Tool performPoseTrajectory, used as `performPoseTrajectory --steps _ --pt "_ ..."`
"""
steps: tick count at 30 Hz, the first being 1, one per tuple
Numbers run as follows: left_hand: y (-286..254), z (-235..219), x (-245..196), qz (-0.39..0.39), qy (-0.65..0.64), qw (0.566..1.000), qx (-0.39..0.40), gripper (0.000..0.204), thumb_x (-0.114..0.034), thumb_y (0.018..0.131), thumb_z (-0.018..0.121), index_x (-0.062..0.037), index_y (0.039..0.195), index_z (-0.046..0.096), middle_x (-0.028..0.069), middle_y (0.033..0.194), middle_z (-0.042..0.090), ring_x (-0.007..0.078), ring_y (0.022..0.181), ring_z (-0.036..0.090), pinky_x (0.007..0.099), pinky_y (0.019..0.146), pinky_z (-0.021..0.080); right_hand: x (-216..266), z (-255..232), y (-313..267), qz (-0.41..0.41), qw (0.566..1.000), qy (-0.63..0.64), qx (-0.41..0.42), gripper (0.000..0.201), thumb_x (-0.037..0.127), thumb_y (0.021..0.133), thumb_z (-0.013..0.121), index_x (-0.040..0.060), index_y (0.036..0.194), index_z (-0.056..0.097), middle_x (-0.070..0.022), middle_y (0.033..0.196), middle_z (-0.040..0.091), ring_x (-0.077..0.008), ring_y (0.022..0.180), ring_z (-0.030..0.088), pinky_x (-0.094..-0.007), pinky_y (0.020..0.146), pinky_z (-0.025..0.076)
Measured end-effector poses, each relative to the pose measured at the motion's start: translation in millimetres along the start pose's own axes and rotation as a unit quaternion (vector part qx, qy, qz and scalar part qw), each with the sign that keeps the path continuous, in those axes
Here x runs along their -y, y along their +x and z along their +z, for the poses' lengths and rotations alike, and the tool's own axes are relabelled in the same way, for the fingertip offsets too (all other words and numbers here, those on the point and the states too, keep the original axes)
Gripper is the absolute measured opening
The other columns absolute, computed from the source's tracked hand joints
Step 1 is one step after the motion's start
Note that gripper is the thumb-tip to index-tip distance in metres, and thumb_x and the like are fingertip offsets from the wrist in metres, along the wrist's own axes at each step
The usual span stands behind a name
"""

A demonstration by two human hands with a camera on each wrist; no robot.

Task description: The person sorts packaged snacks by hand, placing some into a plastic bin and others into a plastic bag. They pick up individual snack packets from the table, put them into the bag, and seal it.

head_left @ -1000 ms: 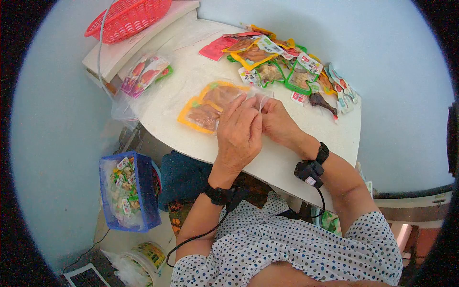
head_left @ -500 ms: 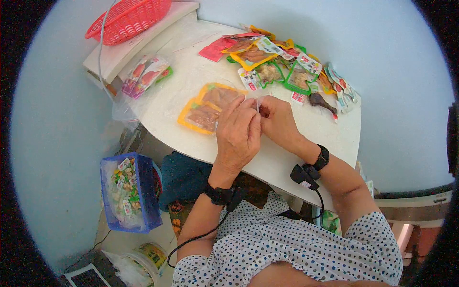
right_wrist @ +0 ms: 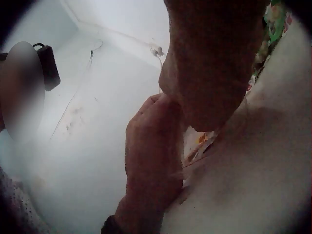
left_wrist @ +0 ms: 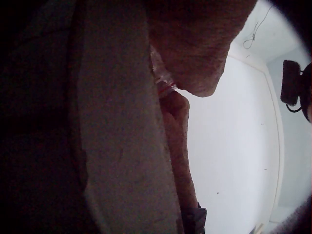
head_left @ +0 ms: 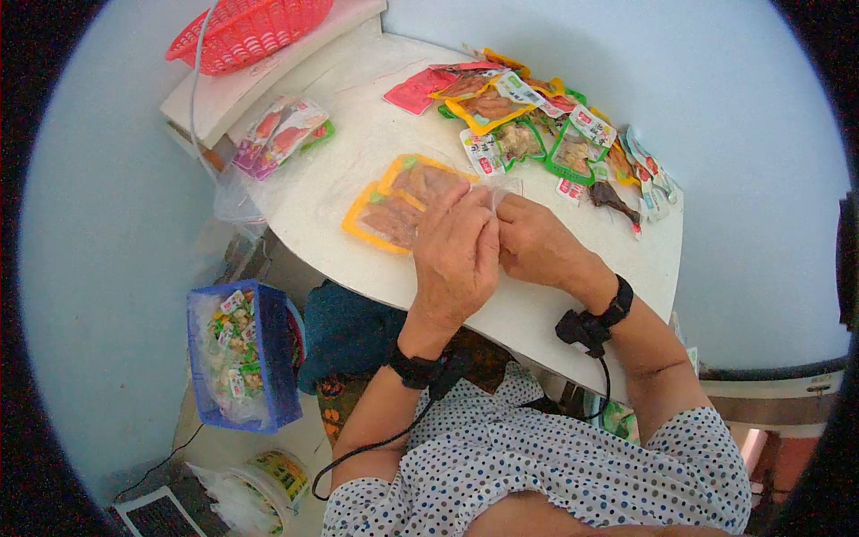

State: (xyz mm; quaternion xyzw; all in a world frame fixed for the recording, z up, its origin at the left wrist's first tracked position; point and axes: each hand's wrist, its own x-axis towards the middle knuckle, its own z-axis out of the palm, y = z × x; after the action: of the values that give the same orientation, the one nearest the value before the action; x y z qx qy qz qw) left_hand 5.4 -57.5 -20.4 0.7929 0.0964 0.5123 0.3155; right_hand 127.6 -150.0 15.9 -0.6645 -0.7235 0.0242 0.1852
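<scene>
Both hands meet over the white table at the mouth of a clear plastic bag (head_left: 506, 184). Part of the bag shows between the hands in the left wrist view, with a thin red line along its edge. My left hand (head_left: 455, 255) pinches the bag, its fingers bent over the near side. Close against it, my right hand (head_left: 548, 249) grips the bag's edge with curled fingers; its fingertips are hidden. Left of the hands lie yellow-edged food packs (head_left: 389, 221) with brown pieces inside, under clear film.
A pile of packaged foods (head_left: 519, 141) lies at the back right, with a dark drumstick pack (head_left: 614, 200) in front. Purple packets (head_left: 279, 134) lie at the left. A red basket (head_left: 250, 36) stands on a raised ledge. Below is a blue crate (head_left: 279, 358) of small packs.
The right hand's fingers lifted at the bag's edge, then came lower and tucked in beside the left hand. The left hand keeps its hold. The head view has shifted slightly.
</scene>
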Motion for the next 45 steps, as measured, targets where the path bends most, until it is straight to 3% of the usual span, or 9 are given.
performPoseTrajectory --steps 10,13,16,19,22,31,37,40,45 --pt "1.9 -1.4 -5.0 -0.009 -0.020 0.999 0.026 0.010 -0.004 0.084 0.061 -0.0006 0.093 0.061 0.0171 0.111 0.066 0.0386 0.111 0.059 0.0468 0.096 0.045 1.9 21.2 6.1 -0.042 0.999 0.003 0.008 0.040 0.024 0.079 0.061 0.0051 0.114 0.060 -0.0159 0.119 0.061 -0.0369 0.116 0.053 -0.0467 0.105 0.035" --pt "1.1 1.2 -4.3 0.008 -0.010 0.999 0.035 0.010 -0.003 0.083 0.062 -0.0008 0.092 0.061 0.0167 0.111 0.066 0.0379 0.111 0.059 0.0470 0.097 0.044 -3.8 23.3 5.4 0.064 0.989 0.119 0.068 0.042 0.025 0.082 0.059 0.0054 0.119 0.058 -0.0182 0.126 0.057 -0.0377 0.122 0.048 -0.0472 0.108 0.032" --pt "0.5 2.6 -4.5 0.030 0.005 0.998 0.049 0.013 -0.004 0.081 0.061 0.0006 0.093 0.060 0.0169 0.109 0.064 0.0366 0.108 0.058 0.0479 0.095 0.044 -7.6 27.6 8.0 -0.062 0.995 0.062 -0.040 0.040 0.020 0.081 0.063 0.0037 0.117 0.056 -0.0177 0.122 0.057 -0.0397 0.119 0.047 -0.0478 0.105 0.034" --pt "-0.4 3.3 -2.3 0.027 0.003 0.998 0.051 0.012 -0.004 0.081 0.061 0.0004 0.092 0.059 0.0168 0.109 0.064 0.0365 0.108 0.058 0.0478 0.095 0.043 -3.8 22.4 10.0 -0.074 0.994 0.024 -0.072 0.043 0.020 0.080 0.064 0.0028 0.118 0.056 -0.0192 0.122 0.056 -0.0407 0.120 0.045 -0.0473 0.106 0.033" --pt "0.2 1.3 -3.0 0.029 -0.001 0.999 0.033 0.011 -0.004 0.081 0.061 0.0003 0.091 0.059 0.0166 0.109 0.064 0.0364 0.108 0.058 0.0480 0.095 0.044 -1.5 18.6 7.3 0.001 0.996 0.086 0.038 0.039 0.020 0.080 0.060 0.0059 0.116 0.058 -0.0172 0.121 0.059 -0.0378 0.119 0.049 -0.0494 0.108 0.031" --pt "0.8 3.1 -3.8 0.029 -0.010 0.999 0.036 0.012 -0.005 0.080 0.061 -0.0002 0.092 0.060 0.0161 0.105 0.064 0.0362 0.106 0.059 0.0496 0.095 0.044 6.7 12.1 8.5 0.015 0.984 0.160 0.077 0.041 0.020 0.081 0.060 0.0039 0.119 0.056 -0.0162 0.125 0.057 -0.0364 0.123 0.047 -0.0491 0.110 0.029" --pt "0.7 3.0 -4.2 0.022 -0.007 0.998 0.066 0.015 -0.004 0.080 0.062 -0.0004 0.095 0.063 0.0170 0.111 0.066 0.0364 0.109 0.061 0.0468 0.097 0.045 -4.5 42.8 4.9 -0.081 0.994 0.067 -0.025 0.055 0.025 0.082 0.060 0.0026 0.131 0.047 -0.0177 0.139 0.046 -0.0336 0.135 0.036 -0.0471 0.116 0.021" --pt "2.2 2.0 -3.2 0.013 -0.020 0.997 0.070 0.013 -0.005 0.082 0.061 -0.0002 0.093 0.063 0.0175 0.110 0.067 0.0367 0.109 0.061 0.0464 0.097 0.044 -6.2 39.8 5.2 -0.117 0.988 0.073 -0.072 0.051 0.025 0.080 0.062 0.0028 0.125 0.052 -0.0181 0.131 0.052 -0.0339 0.128 0.043 -0.0471 0.111 0.028" --pt "-0.9 4.4 -1.7 0.011 0.003 0.999 0.037 0.011 -0.003 0.083 0.061 0.0012 0.093 0.062 0.0180 0.105 0.067 0.0382 0.105 0.061 0.0459 0.094 0.046 -14.7 38.0 0.6 -0.063 0.997 0.033 0.001 0.034 0.024 0.073 0.065 0.0042 0.101 0.063 -0.0139 0.103 0.064 -0.0330 0.101 0.056 -0.0449 0.098 0.038"
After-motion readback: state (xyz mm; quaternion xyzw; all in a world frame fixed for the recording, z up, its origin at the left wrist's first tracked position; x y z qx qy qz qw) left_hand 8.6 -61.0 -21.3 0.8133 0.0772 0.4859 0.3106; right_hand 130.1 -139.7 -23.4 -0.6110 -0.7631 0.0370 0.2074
